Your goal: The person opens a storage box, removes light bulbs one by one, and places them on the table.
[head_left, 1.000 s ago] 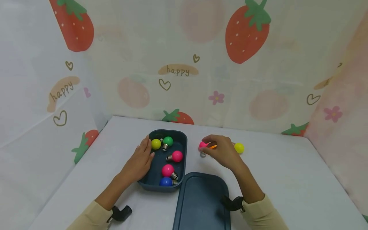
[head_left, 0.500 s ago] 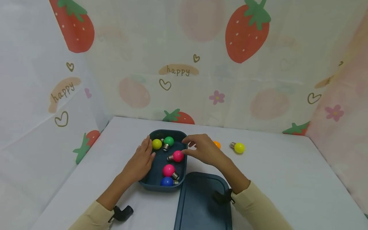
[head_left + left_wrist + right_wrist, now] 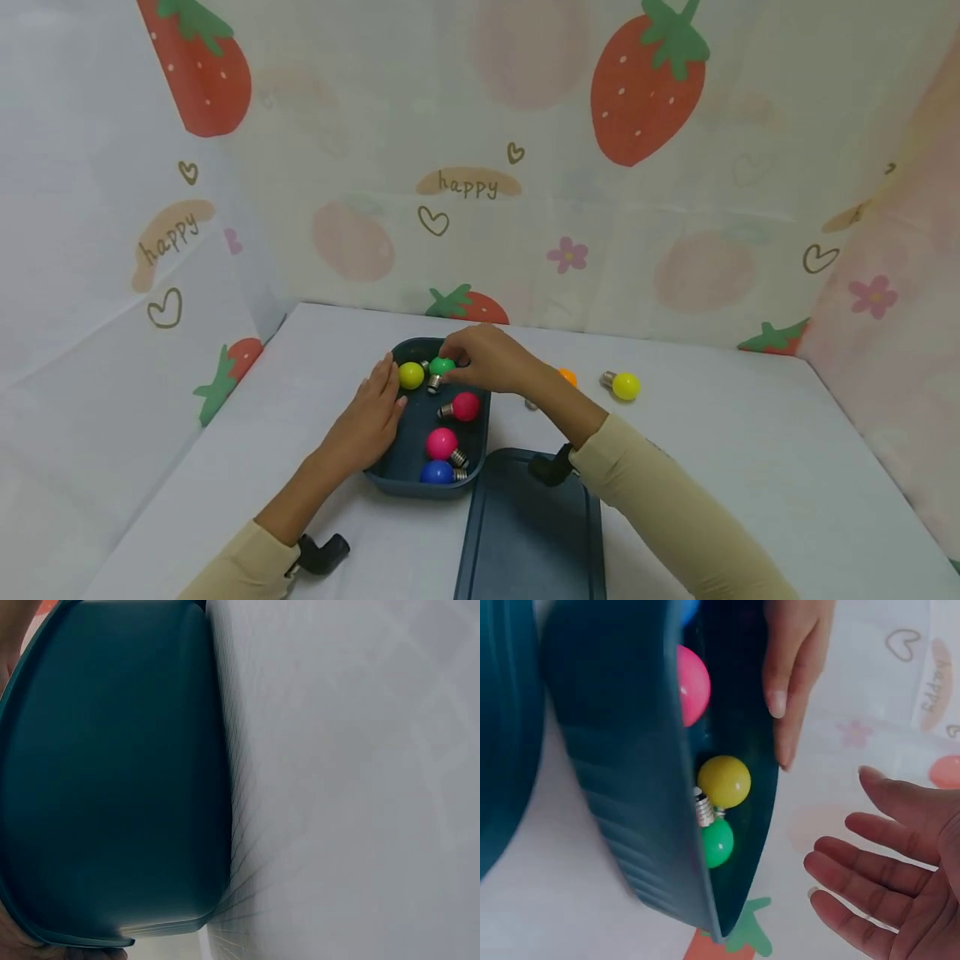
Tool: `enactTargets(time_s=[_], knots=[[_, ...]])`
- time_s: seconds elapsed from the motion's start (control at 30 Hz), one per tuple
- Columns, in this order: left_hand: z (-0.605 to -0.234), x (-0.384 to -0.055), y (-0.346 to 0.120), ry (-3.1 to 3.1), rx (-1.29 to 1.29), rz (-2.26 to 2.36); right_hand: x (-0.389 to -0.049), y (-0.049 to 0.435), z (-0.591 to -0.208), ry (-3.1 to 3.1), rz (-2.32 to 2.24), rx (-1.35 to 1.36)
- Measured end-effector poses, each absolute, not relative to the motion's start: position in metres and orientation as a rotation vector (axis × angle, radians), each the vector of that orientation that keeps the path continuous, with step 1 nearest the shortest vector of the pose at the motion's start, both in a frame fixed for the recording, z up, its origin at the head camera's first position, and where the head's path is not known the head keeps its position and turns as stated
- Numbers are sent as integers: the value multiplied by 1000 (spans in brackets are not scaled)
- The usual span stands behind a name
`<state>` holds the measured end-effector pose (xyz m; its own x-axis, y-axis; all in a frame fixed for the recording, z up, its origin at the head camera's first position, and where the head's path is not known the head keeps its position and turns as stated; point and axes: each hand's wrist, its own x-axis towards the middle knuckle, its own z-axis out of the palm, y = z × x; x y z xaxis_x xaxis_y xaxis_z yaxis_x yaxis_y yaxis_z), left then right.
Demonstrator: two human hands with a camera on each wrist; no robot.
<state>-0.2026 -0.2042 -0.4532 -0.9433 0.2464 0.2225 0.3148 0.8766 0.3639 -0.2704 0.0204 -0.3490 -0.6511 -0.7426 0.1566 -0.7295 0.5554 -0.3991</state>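
My left hand (image 3: 367,421) lies with straight fingers along the left rim of a dark blue box (image 3: 408,437). The left wrist view is mostly filled by the box's outer wall (image 3: 120,765). My right hand (image 3: 491,358) hovers over the box's far right corner, beside a green light bulb (image 3: 441,366). In the right wrist view its fingers are spread and hold nothing. Also in the box are a yellow bulb (image 3: 411,376), two pink bulbs, one in the middle (image 3: 466,407) and one nearer (image 3: 442,442), and a blue bulb (image 3: 437,472).
A dark blue lid (image 3: 532,533) lies flat right of the box, under my right forearm. On the white table further right are a yellow bulb (image 3: 626,386) and an orange bulb (image 3: 568,377), partly behind my right wrist. A metal bulb base (image 3: 531,404) shows below that wrist.
My right hand has moved left, from the bulbs on the table across the box's right rim to above the green bulb. My left hand stays at the left rim.
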Motion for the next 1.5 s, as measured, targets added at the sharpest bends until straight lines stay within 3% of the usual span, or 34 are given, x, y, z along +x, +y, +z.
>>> enactTargets(time_s=[0.33, 0.97, 1.5], knots=[[-454, -206, -205, -2866, -455, -595, -289, -12, -341, 2714, -545, -1343], [-457, -205, -206, -2848, -453, -614, -318, -44, -372, 2718, -456, -1129], [-457, -205, -207, -2835, -475, -651, -325, -63, -385, 2714, -316, -1147]])
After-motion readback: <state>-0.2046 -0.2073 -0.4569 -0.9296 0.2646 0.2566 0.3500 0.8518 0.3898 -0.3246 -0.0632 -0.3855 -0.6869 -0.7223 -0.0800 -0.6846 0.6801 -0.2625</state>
